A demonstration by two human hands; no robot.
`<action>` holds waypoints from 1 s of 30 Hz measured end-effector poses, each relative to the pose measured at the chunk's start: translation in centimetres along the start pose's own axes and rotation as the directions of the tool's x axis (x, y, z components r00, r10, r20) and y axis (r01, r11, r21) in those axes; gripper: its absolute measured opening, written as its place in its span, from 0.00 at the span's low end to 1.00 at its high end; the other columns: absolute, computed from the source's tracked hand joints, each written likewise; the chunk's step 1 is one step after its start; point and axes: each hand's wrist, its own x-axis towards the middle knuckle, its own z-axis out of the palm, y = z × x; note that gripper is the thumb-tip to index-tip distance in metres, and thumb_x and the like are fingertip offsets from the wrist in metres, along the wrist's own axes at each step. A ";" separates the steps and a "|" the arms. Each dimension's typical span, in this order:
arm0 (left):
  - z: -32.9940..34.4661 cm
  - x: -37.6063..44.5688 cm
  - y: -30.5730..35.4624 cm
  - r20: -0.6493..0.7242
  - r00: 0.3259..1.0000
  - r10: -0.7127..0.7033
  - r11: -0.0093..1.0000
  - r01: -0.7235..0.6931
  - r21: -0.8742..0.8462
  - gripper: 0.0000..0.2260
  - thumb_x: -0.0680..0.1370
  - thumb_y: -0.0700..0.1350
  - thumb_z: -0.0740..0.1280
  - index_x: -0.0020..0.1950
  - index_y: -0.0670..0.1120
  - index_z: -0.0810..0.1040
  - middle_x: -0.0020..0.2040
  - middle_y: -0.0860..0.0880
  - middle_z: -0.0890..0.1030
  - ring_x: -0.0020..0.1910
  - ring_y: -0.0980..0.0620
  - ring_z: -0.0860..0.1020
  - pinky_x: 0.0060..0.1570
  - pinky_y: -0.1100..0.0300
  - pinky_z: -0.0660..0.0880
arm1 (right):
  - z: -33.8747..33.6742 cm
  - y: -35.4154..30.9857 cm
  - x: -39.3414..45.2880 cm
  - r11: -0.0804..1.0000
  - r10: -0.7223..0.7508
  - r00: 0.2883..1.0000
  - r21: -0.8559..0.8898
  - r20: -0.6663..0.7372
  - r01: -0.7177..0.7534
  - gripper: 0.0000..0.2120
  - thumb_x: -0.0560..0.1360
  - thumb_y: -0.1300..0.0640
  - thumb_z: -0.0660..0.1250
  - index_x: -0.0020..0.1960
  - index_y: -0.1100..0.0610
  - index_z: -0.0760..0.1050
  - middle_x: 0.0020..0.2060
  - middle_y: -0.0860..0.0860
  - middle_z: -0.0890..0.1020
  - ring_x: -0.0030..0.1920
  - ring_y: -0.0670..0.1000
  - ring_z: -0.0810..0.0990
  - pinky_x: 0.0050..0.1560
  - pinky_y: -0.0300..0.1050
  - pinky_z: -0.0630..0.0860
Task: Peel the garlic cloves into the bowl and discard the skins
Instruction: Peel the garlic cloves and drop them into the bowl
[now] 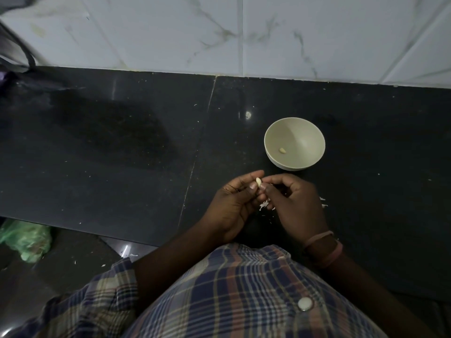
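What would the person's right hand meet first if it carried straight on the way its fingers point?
The garlic clove, which the right hand already pinches; just beyond it, the left hand. Depth is hard to judge.

This looks like a home kitchen: a dark polished stone counter (122,147) runs along a wall of pale marble-veined tiles (244,32), with a small bowl (294,143) standing on it.

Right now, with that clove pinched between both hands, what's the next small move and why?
Probably carry the pale garlic clove forward to the round cream bowl and drop it in. It looks bare, held between the left hand and right hand, and one peeled clove already lies there. White skin flakes lie on the black counter beneath.
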 end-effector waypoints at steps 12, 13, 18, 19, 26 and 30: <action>0.2 -0.1 0.0 0.041 0.999 0.017 0.996 -0.021 0.088 0.12 0.80 0.36 0.63 0.60 0.43 0.82 0.56 0.42 0.84 0.55 0.49 0.83 0.59 0.56 0.79 | 0.4 -0.4 0.0 0.998 0.050 0.998 0.029 0.024 -0.050 0.03 0.77 0.58 0.70 0.46 0.56 0.81 0.34 0.50 0.85 0.33 0.42 0.82 0.35 0.37 0.77; 0.2 -0.1 0.0 0.046 0.999 0.012 0.996 -0.016 0.087 0.12 0.79 0.37 0.65 0.60 0.43 0.83 0.57 0.42 0.84 0.56 0.48 0.82 0.61 0.54 0.77 | 0.4 -0.2 0.0 0.998 0.063 0.998 0.019 0.026 -0.063 0.03 0.78 0.57 0.69 0.47 0.54 0.81 0.35 0.49 0.84 0.34 0.43 0.82 0.36 0.37 0.77; 0.2 0.0 -0.2 0.022 1.000 -0.013 1.000 0.013 0.000 0.09 0.77 0.37 0.65 0.52 0.42 0.83 0.49 0.44 0.85 0.48 0.51 0.84 0.51 0.60 0.81 | 0.9 0.8 0.3 0.989 0.147 0.989 -0.008 0.020 -0.147 0.04 0.79 0.51 0.65 0.49 0.50 0.78 0.37 0.50 0.84 0.37 0.47 0.81 0.40 0.47 0.76; 0.2 0.0 -0.2 0.008 1.000 -0.018 1.000 0.018 -0.008 0.08 0.78 0.35 0.65 0.52 0.42 0.82 0.48 0.45 0.85 0.46 0.52 0.84 0.49 0.62 0.81 | 1.0 0.8 0.4 0.987 0.158 0.987 -0.001 0.015 -0.158 0.05 0.80 0.51 0.65 0.49 0.50 0.78 0.38 0.50 0.84 0.37 0.47 0.81 0.40 0.47 0.76; 0.2 0.0 0.1 -0.048 0.998 -0.027 1.000 0.027 -0.014 0.07 0.81 0.35 0.63 0.55 0.40 0.81 0.49 0.43 0.86 0.48 0.49 0.84 0.52 0.58 0.82 | 0.4 0.5 0.1 0.998 0.059 0.995 0.017 -0.081 -0.057 0.06 0.80 0.60 0.66 0.54 0.52 0.80 0.46 0.48 0.84 0.45 0.47 0.83 0.46 0.50 0.82; 0.1 0.2 0.2 -0.065 0.998 -0.001 1.000 0.000 -0.014 0.07 0.78 0.35 0.67 0.53 0.41 0.82 0.47 0.43 0.86 0.45 0.51 0.85 0.47 0.60 0.82 | 0.3 0.1 -0.1 0.996 -0.087 0.996 0.005 -0.011 0.087 0.17 0.78 0.66 0.67 0.62 0.50 0.79 0.50 0.49 0.82 0.49 0.45 0.82 0.49 0.41 0.80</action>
